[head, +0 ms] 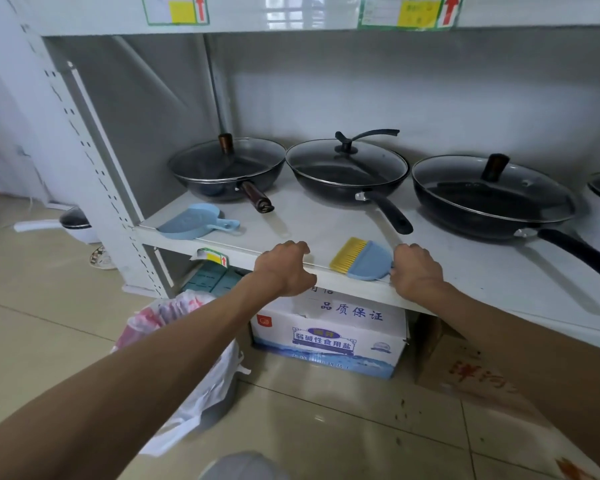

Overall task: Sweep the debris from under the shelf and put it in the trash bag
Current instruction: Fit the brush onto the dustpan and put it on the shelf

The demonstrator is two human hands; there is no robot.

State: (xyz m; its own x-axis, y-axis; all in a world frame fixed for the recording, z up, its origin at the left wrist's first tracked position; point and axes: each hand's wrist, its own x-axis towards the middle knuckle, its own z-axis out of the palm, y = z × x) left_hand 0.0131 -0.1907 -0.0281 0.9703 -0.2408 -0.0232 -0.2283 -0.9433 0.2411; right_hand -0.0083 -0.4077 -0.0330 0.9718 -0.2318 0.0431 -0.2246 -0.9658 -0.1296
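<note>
while both curled hands, left hand (284,268), right hand (417,268), grip shelf edge (354,284), trash bag (201,375) open

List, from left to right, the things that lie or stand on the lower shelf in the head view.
Blue dustpan → brown-handled pan → middle pan → blue brush with yellow bristles → large pan.
</note>
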